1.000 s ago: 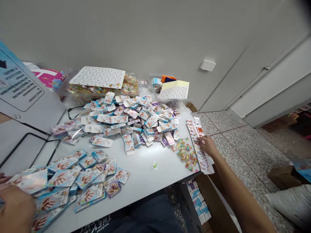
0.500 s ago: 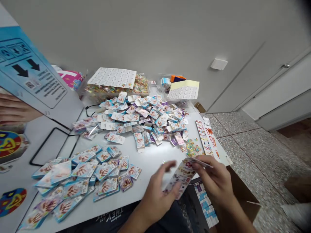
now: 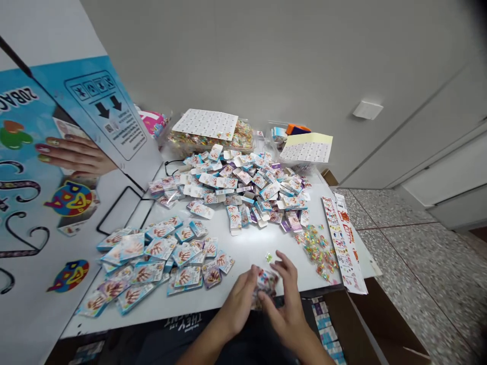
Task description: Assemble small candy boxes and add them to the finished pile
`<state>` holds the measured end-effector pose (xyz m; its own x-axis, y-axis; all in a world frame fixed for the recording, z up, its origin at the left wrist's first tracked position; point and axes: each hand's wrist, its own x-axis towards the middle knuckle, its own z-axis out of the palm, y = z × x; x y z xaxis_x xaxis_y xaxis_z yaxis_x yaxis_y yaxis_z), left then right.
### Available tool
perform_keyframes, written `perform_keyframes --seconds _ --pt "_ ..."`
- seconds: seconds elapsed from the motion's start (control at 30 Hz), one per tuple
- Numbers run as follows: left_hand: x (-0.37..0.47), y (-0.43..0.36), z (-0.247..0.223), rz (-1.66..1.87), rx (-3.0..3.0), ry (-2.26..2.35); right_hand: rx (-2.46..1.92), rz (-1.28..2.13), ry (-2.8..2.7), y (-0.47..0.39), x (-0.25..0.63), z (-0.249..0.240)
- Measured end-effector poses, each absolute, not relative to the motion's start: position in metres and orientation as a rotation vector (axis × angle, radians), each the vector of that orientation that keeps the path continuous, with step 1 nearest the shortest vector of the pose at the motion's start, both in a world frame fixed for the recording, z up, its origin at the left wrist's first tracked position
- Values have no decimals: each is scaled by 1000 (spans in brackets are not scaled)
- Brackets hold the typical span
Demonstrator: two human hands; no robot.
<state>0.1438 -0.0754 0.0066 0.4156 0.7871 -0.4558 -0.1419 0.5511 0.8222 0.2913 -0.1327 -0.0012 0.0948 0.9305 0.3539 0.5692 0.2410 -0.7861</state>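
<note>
A small printed sticker sheet, bent and partly blurred, stands upright between my two hands above the table's front edge. My left hand is closed on its left side, thumb up along the edge. On the right, my right hand curls round the sheet with its thumb against the near face. Just beyond the fingers lies a small green wrapped piece. To the right are a loose heap of small colourful packets and long printed sticker strips.
Filled little boxes lie in a pile at the left, and open ones are heaped behind. Clear tubs stand at the back, topped with a white sheet and a yellowish sheet. A large printed panel rises at left; a cardboard box is below right.
The sticker sheet, spread between my hands before, is now bent smaller and held closer to me. My right hand has moved left, near my left hand. The view has turned left.
</note>
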Motion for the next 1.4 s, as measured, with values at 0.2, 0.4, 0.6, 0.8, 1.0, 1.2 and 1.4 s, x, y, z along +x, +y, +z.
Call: perform_keyframes --seconds 0.2,0.4,0.6,0.8,1.0,1.2,1.4 --pt "144 -82 -1 561 1140 826 -1557 858 -1108 -119 305 -17" --pt "140 -69 -2 727 1651 816 -1444 615 -1334 -139 294 -42" --pt "156 -70 -43 1099 1788 1171 -1434 832 -1217 -135 286 -50" --pt "149 -21 -42 921 2231 1530 -1563 455 -1285 -122 318 -67" --pt "154 35 -26 574 2226 1929 -1653 -130 -1636 -111 318 -83" --pt "159 53 -29 524 2167 1985 -1831 -200 -1728 -98 301 -82" --pt "132 31 -14 654 2178 1871 -1758 -33 -1625 -90 302 -91"
